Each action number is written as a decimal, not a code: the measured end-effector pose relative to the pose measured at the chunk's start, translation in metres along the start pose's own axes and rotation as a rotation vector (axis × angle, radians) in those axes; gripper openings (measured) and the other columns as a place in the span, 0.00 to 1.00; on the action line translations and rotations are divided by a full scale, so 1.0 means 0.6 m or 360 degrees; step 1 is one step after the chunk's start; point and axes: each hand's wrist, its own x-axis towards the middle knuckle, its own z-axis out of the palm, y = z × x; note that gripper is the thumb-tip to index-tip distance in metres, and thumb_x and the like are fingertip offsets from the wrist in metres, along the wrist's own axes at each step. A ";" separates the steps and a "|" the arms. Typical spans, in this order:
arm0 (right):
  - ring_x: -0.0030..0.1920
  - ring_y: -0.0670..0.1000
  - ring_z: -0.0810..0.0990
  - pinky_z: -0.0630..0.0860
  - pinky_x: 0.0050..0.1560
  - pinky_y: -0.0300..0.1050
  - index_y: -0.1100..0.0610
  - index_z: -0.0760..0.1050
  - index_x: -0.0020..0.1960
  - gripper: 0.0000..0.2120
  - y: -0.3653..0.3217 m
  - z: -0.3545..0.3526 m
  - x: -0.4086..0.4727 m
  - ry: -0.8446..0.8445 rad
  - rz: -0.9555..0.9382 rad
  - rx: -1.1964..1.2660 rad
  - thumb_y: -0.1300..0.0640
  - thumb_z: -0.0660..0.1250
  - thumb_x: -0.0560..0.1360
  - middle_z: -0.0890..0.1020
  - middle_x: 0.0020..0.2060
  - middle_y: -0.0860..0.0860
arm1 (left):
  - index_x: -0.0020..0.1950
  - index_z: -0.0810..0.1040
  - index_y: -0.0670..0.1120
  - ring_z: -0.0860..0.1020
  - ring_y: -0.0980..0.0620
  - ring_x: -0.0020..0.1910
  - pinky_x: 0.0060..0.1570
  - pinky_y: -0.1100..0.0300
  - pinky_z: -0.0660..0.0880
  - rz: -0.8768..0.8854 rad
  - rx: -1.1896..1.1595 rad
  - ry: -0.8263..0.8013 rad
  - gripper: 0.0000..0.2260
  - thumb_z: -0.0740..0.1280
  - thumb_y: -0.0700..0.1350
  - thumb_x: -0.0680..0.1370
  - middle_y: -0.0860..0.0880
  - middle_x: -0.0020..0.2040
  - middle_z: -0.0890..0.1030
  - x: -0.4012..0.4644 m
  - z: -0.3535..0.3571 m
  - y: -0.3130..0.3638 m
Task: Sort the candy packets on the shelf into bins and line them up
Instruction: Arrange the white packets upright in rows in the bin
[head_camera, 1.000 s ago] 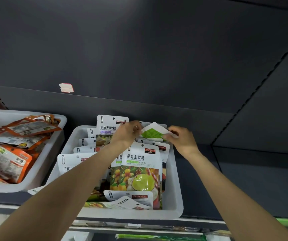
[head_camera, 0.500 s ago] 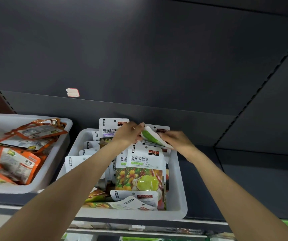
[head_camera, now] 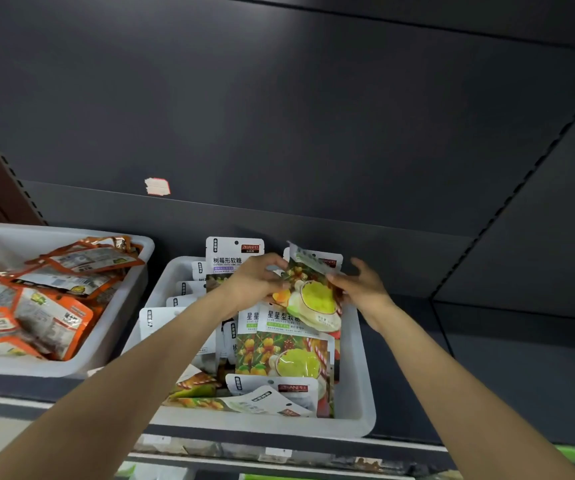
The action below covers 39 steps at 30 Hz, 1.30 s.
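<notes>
A white bin [head_camera: 355, 375] on the dark shelf holds several white-topped candy packets with fruit pictures, some standing, some lying flat at the front. Over the back of this bin both hands hold one green-and-fruit candy packet [head_camera: 314, 296], face towards me. My left hand [head_camera: 255, 282] pinches its left edge. My right hand [head_camera: 359, 289] grips its right edge, with some fingers spread. A purple-labelled packet [head_camera: 230, 258] stands upright at the back behind my left hand.
A second white bin [head_camera: 133, 289] to the left holds several orange-edged packets piled loosely. The dark shelf [head_camera: 504, 358] to the right of the bins is bare. A dark back panel with a small taped label [head_camera: 157, 186] rises behind.
The held packet has turned from edge-on and tilted to face me, showing its green fruit picture. Both hands stayed over the back of the bin.
</notes>
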 end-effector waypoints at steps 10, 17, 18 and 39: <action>0.42 0.46 0.79 0.78 0.43 0.42 0.58 0.77 0.49 0.06 -0.028 -0.071 -0.004 0.0377 -0.0299 0.0437 0.66 0.67 0.75 0.82 0.42 0.49 | 0.75 0.61 0.53 0.59 0.48 0.74 0.71 0.50 0.56 0.0060 0.1651 -0.0053 0.30 0.61 0.63 0.76 0.51 0.75 0.61 0.063 0.024 -0.025; 0.43 0.41 0.81 0.79 0.42 0.36 0.57 0.77 0.47 0.07 -0.023 -0.059 0.011 0.0426 -0.0540 0.0377 0.67 0.65 0.75 0.82 0.44 0.48 | 0.74 0.60 0.55 0.60 0.47 0.70 0.67 0.49 0.58 0.0108 0.1755 -0.0066 0.31 0.63 0.64 0.74 0.50 0.70 0.62 0.087 0.028 -0.040; 0.42 0.41 0.81 0.79 0.41 0.35 0.56 0.77 0.46 0.07 -0.025 -0.054 0.013 0.0434 -0.0573 0.0367 0.67 0.65 0.75 0.82 0.44 0.49 | 0.73 0.61 0.54 0.60 0.48 0.70 0.67 0.49 0.59 0.0130 0.1755 -0.0050 0.31 0.63 0.64 0.74 0.50 0.69 0.62 0.088 0.030 -0.042; 0.52 0.49 0.80 0.76 0.51 0.40 0.57 0.78 0.51 0.06 0.011 0.001 0.042 0.0172 -0.0417 -0.0230 0.62 0.69 0.74 0.82 0.51 0.51 | 0.55 0.80 0.47 0.77 0.50 0.54 0.54 0.56 0.74 0.0317 0.1248 0.0188 0.08 0.63 0.41 0.79 0.50 0.56 0.80 0.057 0.027 -0.042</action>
